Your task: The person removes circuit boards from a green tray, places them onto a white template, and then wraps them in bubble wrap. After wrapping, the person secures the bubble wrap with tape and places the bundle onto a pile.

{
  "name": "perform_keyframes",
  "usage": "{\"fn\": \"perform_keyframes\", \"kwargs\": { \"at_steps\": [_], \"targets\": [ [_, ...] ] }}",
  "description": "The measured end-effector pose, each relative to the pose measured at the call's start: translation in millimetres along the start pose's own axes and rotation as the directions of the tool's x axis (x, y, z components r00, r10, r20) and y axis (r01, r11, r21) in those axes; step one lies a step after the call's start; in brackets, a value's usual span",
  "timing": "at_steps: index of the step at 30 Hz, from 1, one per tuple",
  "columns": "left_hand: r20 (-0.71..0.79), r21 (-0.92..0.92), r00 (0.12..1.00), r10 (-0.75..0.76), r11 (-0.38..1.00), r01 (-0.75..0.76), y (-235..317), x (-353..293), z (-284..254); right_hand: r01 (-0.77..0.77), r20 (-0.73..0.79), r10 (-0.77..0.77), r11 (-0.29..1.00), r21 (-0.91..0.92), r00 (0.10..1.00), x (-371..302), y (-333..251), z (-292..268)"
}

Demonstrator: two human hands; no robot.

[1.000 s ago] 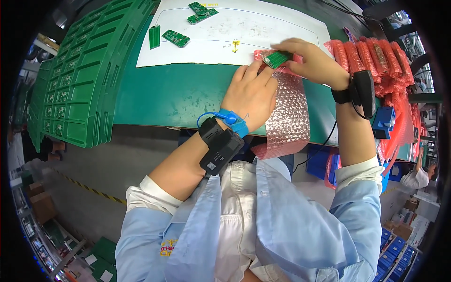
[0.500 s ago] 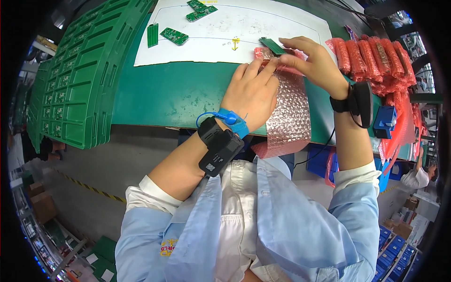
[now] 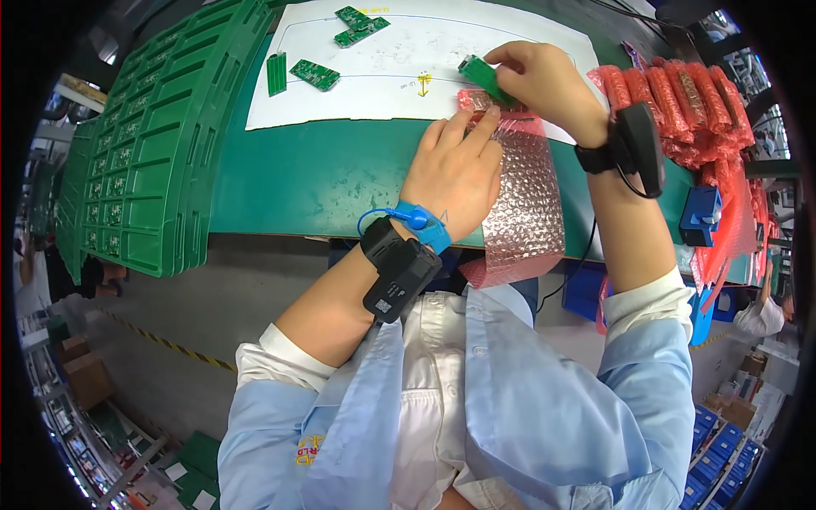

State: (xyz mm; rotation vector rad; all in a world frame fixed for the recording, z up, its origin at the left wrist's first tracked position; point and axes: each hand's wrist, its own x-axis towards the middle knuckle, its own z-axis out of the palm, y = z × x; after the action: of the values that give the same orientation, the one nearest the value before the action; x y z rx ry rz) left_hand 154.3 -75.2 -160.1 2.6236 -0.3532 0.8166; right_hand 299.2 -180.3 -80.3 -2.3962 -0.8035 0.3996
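Observation:
A strip of pink bubble wrap runs over the green table's front edge and hangs down a little. My left hand lies at its far end, fingertips pressed on the wrap; the thumb is hidden, and the fingers cover part of what lies there. Just beyond, my right hand pinches a green circuit board, tilted above the wrap's far end. Several more circuit boards lie on the white sheet to the left.
Stacked green compartment trays with small boards stand at the left. Several rolled pink bubble-wrap bundles are piled at the right, near a blue tape dispenser. A blue cord runs from my left wristband.
My right hand has moved slightly up and left, lifting and tilting the circuit board away from the wrap. My left hand stays on the wrap.

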Motion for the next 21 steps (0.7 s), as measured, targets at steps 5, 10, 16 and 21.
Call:
{"fn": "perform_keyframes", "kwargs": {
  "at_steps": [5,10,16,21],
  "targets": [
    [-0.002,0.006,1.0,0.0,1.0,0.0,-0.7,-0.4,-1.5,0.339,-0.013,-0.339,0.938,0.068,0.941,-1.2,38.4,1.8],
    [-0.013,0.003,1.0,-0.01,1.0,0.01,-0.7,-0.9,-0.6,0.442,-0.1,-0.466,0.876,-0.196,0.879,-8.5,50.2,7.9],
    [0.005,0.001,1.0,-0.001,1.0,0.001,-0.6,-0.5,-1.8,0.546,-0.151,-0.592,0.797,-0.259,0.792,-16.5,52.2,-2.8],
    [-0.002,0.011,1.0,0.001,1.0,-0.001,-1.0,-1.0,-1.0,0.524,-0.045,-0.547,0.819,-0.234,0.836,-15.0,51.2,-2.8]
  ]
}}
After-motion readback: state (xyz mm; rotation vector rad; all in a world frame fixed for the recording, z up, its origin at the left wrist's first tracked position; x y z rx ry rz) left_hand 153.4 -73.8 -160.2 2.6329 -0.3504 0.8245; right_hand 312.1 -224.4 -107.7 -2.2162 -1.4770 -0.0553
